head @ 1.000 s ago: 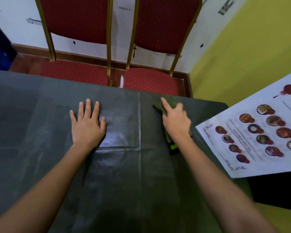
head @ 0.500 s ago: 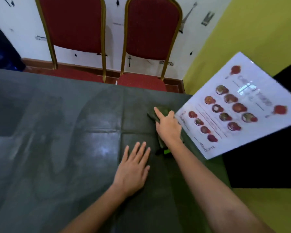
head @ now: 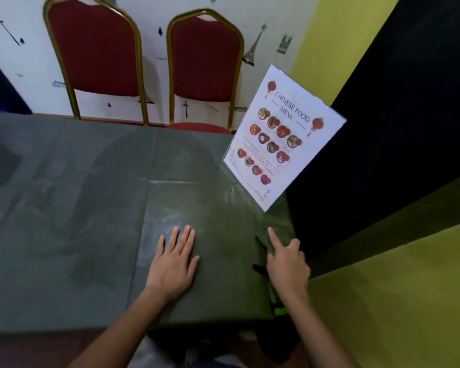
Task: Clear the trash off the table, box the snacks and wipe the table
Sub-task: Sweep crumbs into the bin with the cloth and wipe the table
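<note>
Both hands on table (head: 64, 208): R hand (head: 287, 266) presses cloth (head: 263, 241) nr edge.

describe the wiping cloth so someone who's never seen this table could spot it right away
Start at the dark green table and go to its right edge, below the standing menu. There the right hand presses on a dark cloth, mostly hidden under the palm. It nearly matches the table's colour, but a bright green tag shows by the wrist, unlike the bare left hand beside it.

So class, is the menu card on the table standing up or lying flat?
Standing up. The menu card rises from its bottom edge on the table near the far right corner, leaning back slightly.
</note>
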